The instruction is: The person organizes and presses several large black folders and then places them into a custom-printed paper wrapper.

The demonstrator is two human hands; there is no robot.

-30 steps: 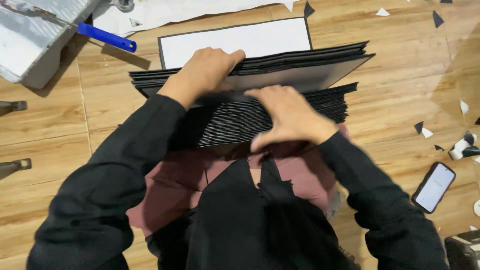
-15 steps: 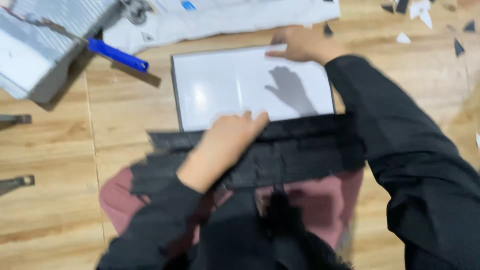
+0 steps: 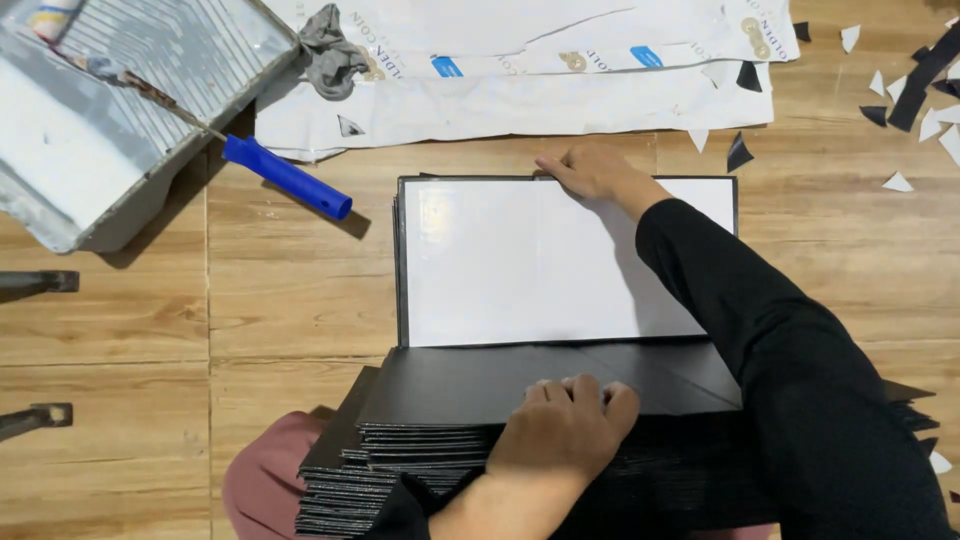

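On wood floor (image 3: pixel 280 300), right hand (image 3: pixel 590 170) flat on white board (image 3: pixel 530 265), left hand's (image 3: pixel 565 430) grip curled on black stack (image 3: pixel 420 440)

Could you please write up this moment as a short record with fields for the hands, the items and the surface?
left hand: rests on stack of black sheets in the lap
right hand: on far edge of white-faced, black-edged board
surface: wooden floor
beside: blue-handled paint roller in grey metal tray
scattered: black and white paper scraps

Tray (image 3: pixel 60 200) far left of sheet (image 3: pixel 520 270); stack (image 3: pixel 440 430) before sheet.
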